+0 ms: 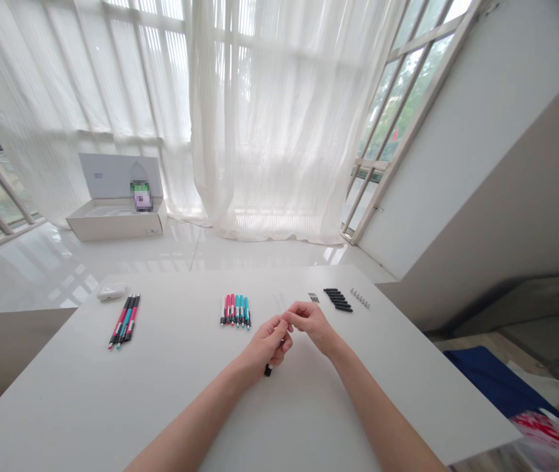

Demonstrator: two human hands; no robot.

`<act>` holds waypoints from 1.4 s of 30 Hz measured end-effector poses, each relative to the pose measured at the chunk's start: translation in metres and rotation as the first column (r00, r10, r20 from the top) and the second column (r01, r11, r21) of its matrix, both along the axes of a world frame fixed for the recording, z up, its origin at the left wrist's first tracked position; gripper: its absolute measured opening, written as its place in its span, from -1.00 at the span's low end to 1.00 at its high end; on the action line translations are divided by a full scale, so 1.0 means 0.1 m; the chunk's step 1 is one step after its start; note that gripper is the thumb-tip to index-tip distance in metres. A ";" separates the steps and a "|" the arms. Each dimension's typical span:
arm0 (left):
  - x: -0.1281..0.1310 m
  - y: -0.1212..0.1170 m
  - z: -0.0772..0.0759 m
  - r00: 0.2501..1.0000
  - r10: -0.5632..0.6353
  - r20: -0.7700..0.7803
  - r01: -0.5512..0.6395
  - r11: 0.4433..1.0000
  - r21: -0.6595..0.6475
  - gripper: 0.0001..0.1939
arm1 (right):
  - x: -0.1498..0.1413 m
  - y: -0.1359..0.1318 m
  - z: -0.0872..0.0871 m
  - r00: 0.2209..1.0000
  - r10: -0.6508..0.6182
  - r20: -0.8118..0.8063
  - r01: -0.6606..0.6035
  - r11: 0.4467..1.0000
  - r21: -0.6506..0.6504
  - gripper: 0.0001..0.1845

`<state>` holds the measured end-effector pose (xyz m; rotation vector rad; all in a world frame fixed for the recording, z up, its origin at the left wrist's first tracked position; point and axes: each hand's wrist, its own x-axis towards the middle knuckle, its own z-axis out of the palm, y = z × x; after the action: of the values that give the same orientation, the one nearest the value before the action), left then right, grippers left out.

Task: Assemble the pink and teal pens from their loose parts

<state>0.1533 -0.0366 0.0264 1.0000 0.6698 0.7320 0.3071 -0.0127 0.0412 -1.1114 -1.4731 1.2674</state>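
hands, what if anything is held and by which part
Left hand holds a pen around its body, black end showing below; whether the right hand holds anything cannot be told.

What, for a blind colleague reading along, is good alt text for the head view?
A person's left hand and right hand meet over a white table, the left holding a mostly hidden, black-ended object. Beyond lie thin rods and rows of coloured barrels and black pieces; pens lie farther left.

a white table [161, 400] bears a case [112, 291], pens [124, 321], coloured barrels [236, 311], thin rods [280, 302], dark bits [313, 297], black tubes [338, 299] and grey pieces [360, 298].
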 end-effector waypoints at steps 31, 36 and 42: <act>-0.02 0.07 -0.02 0.996 0.008 0.091 0.002 0.994 -0.107 -0.71 | 1.60 0.17 -0.36 0.371 -0.426 0.825 0.548 0.818 0.176 -0.80; -0.02 0.09 -0.04 0.996 -0.007 0.092 0.017 0.994 -0.111 -0.72 | 1.59 0.09 -0.28 0.455 -0.396 0.797 0.552 0.828 0.097 -0.77; -0.01 0.08 -0.02 0.997 -0.013 0.077 0.021 0.995 -0.094 -0.73 | 1.15 0.00 0.04 0.862 -0.222 0.455 0.287 0.955 -0.077 -0.78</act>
<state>0.1519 -0.0287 0.0243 0.8853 0.6235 0.7134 0.4220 -0.0126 0.0454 -1.7196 -1.5060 0.9806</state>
